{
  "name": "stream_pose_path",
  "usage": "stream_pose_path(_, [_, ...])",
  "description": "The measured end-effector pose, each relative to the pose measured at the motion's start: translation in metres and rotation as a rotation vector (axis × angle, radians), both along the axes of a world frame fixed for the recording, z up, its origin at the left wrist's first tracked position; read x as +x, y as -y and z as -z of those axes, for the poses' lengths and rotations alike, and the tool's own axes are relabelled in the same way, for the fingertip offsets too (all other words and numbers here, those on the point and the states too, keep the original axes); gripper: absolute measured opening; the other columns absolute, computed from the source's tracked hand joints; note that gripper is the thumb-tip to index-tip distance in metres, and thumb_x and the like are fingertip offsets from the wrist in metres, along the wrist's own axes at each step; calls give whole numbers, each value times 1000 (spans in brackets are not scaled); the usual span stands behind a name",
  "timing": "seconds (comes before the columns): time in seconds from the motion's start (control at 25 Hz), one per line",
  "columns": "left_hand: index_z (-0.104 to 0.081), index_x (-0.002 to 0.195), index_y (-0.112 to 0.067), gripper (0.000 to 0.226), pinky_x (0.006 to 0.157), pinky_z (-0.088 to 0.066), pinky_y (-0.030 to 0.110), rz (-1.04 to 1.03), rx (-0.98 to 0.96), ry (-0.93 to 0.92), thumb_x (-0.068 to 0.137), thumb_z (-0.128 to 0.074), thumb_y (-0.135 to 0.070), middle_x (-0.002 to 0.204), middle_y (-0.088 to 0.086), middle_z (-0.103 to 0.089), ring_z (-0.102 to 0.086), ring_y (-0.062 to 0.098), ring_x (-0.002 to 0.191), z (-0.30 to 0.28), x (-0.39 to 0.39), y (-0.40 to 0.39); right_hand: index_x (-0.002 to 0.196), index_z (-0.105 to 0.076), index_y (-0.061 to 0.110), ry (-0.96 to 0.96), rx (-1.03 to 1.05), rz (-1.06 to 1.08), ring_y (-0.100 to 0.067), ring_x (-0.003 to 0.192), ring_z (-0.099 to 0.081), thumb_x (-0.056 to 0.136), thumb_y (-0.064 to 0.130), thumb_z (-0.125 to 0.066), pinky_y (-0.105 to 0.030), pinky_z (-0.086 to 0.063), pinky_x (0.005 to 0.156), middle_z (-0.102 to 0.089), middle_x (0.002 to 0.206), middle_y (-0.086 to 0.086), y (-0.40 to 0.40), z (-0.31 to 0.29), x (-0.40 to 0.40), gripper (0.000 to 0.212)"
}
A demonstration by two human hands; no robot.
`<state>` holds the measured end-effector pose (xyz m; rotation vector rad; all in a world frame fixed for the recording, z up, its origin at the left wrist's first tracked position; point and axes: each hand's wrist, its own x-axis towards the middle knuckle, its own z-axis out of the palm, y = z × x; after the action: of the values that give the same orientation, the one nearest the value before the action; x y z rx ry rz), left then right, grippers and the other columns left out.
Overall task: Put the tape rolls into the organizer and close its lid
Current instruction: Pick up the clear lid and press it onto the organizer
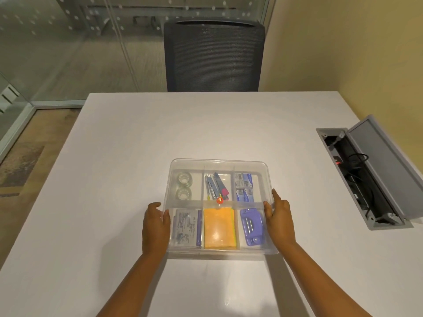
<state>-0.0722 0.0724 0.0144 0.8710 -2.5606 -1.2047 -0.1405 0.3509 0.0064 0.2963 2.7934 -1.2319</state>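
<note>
Both tape rolls (183, 186) already in the far-left compartment of the clear organizer (219, 164) on the counter (128, 143), left hand (155, 227) and right hand (279, 219) flanking it, fingers spread flat against the sides, apparently seating the lid.

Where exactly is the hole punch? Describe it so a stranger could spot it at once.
On the white table sits a clear six-compartment organizer, held between both hands. The hole punch lies in its near right compartment, beside the right hand. It is the only solid purple thing, next to an orange pad.
</note>
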Motion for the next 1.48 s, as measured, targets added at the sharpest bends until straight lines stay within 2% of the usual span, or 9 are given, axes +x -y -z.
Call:
stream_pose_path(0.16, [-47,79,-8,28,49,-37,26,42,-53,81,95,-36,-28,69,3,-53,-55,24,63,12,8,1,145,-23,29,35,67,13,-22,88,-58,98,37,-34,-28,-43,72,-44,100,-2,1,2,5,49])
stream_pose_path(0.36, [-42,86,-10,25,45,-39,25,36,-44,89,94,-34,-33,68,3,-57,-60,26,61,23,14,-2,145,-22,34,47,151,15,-16,78,-53,98,43,-30,-30,-45,69,-46,98,0,1,7,5,49])
stream_pose_path(0.52, [-34,134,-16,44,78,-53,45,12,-103,133,92,-42,-26,128,14,-50,-57,31,107,16,7,-5,144,-23,35,48,176,17,-16,78,-54,97,44,-29,-32,-48,68,-53,106,-5,-1,11,1,48])
stream_pose_path(0.64, [-29,139,-15,53,104,-35,54,193,-301,118,90,-43,-27,148,16,-32,-38,34,131,12,6,-13,144,-26,32,55,283,-12,-27,93,-58,98,41,-31,-34,-46,69,-53,113,-10,-3,6,-8,47])
stream_pose_path(0.72, [-27,141,-16,54,111,-20,53,292,-347,91,91,-33,-37,153,16,-23,-24,34,139,11,-6,-14,142,-32,24,-20,440,-53,-33,108,-53,97,36,-37,-41,-48,80,-52,125,-15,-2,-1,-22,47])
stream_pose_path(0.8, [-19,143,-17,57,115,-10,49,321,-373,107,92,-31,-40,155,13,-13,-12,31,143,12,-32,-11,142,-33,17,-107,510,-124,-35,124,-45,96,36,-41,-47,-42,98,-45,139,-17,4,-6,-43,51])
stream_pose_path(0.92, [-7,145,-14,66,116,-2,45,351,-428,184,92,-31,-46,157,10,-2,1,25,144,17,-73,-1,147,-22,16,-115,525,-324,-30,143,-22,97,41,-35,-45,-17,118,-26,155,-12,23,-9,-80,57])
stream_pose_path(1.08, [0,144,-12,75,116,0,43,430,-555,223,87,-19,-56,157,9,-1,5,22,144,27,-91,9,149,-11,19,-81,625,-518,-24,147,-3,97,48,-28,-43,-2,119,-9,160,-5,36,1,-114,62])
stream_pose_path(1.48, [-1,145,-14,76,116,-3,39,443,-574,183,86,-13,-60,157,9,-2,3,23,144,33,-92,10,149,-10,21,-108,642,-501,-23,147,-3,95,53,-24,-43,-5,119,-9,160,-3,32,17,-116,64])
